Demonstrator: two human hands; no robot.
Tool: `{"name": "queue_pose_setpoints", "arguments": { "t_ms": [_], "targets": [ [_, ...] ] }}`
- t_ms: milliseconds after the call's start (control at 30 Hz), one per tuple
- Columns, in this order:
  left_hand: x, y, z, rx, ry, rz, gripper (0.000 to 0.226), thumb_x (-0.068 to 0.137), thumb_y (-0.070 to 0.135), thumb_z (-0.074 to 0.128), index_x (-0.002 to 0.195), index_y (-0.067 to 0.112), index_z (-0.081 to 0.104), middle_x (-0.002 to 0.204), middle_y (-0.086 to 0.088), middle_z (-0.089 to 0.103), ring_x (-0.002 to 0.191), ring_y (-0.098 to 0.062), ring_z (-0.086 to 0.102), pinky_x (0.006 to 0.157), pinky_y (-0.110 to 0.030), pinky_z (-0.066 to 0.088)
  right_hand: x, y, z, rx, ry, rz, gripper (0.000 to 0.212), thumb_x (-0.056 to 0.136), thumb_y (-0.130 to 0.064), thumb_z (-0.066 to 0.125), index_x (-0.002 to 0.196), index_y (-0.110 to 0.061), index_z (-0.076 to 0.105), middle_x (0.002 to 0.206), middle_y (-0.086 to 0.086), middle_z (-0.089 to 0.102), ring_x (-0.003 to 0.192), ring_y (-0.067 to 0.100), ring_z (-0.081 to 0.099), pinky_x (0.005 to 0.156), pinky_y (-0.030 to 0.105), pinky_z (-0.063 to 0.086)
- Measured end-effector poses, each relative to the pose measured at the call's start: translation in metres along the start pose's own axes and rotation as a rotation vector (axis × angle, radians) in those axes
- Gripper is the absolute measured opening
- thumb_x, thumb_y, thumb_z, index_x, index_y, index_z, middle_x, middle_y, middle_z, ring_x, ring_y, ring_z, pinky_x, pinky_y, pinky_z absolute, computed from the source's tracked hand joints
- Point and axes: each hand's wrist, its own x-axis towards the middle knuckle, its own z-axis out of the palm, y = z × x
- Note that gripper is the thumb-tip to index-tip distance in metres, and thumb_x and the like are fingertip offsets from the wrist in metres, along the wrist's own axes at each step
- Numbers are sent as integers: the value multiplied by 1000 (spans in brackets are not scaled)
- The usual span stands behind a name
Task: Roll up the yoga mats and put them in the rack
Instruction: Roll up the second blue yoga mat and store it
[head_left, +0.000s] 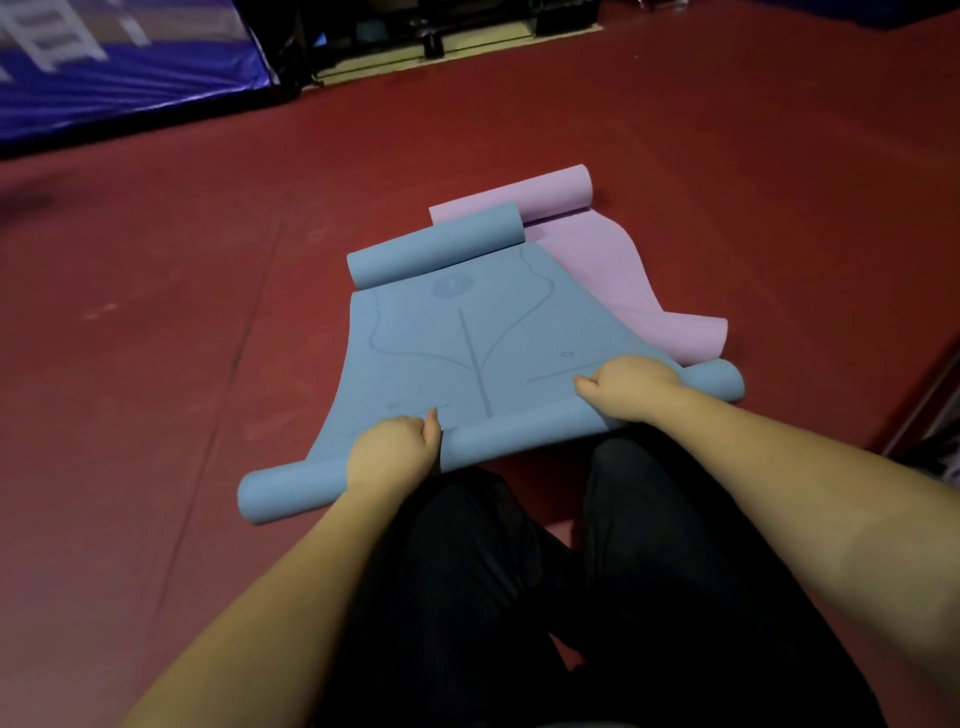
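A blue yoga mat (467, 343) lies on the red floor in front of me, curled into a roll at its far end and at its near end. My left hand (392, 449) grips the near roll left of its middle, fingers curled over it. My right hand (628, 387) grips the same roll further right. A pink yoga mat (618, 275) lies partly under the blue one to the right, its far end rolled and its near edge wavy. No rack shows clearly.
The red floor (182, 312) spreads wide on the left and beyond the mats. A blue banner (119, 67) stands at the back left, dark equipment (441, 36) at the back centre. My legs in dark trousers (571, 597) are just behind the near roll.
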Motion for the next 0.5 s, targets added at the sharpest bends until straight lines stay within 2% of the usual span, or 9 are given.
{"name": "queue_pose_setpoints", "arguments": {
  "t_ms": [133, 300, 333, 433, 500],
  "targets": [
    [2, -2, -12, -41, -178, -1, 51, 106, 38, 26, 77, 10, 58, 103, -22, 67, 93, -35, 59, 78, -35, 42, -5, 6, -15, -1, -161, -1, 66, 99, -54, 29, 138, -7, 53, 147, 16, 47, 132, 31, 46, 108, 37, 35],
    [-5, -7, -5, -120, -297, -16, 45, 105, 39, 30, 112, 12, 65, 125, -16, 64, 114, -33, 56, 88, -35, 40, -8, 5, -13, 4, -301, -45, 62, 101, -51, 31, 143, -7, 47, 152, 15, 41, 138, 28, 41, 111, 34, 28],
    [-4, -8, -3, -126, -305, -28, 43, 104, 39, 32, 110, 14, 66, 124, -15, 64, 114, -32, 57, 88, -34, 40, -7, 4, -12, 9, -307, -60, 60, 102, -49, 31, 143, -9, 48, 152, 14, 41, 137, 28, 41, 111, 33, 28],
    [-1, -9, 0, -155, -265, -49, 35, 100, 38, 41, 86, 16, 65, 114, -12, 67, 104, -30, 59, 82, -33, 42, -5, 2, -10, 32, -297, -108, 51, 102, -46, 31, 139, -17, 52, 149, 12, 44, 134, 28, 44, 109, 34, 32],
    [1, -9, 0, -174, -275, -72, 34, 98, 37, 44, 78, 17, 62, 104, -11, 68, 96, -30, 59, 78, -32, 43, -3, 4, -7, 48, -252, -118, 48, 101, -48, 35, 132, -20, 59, 142, 9, 51, 128, 27, 48, 104, 34, 36]
  ]
}}
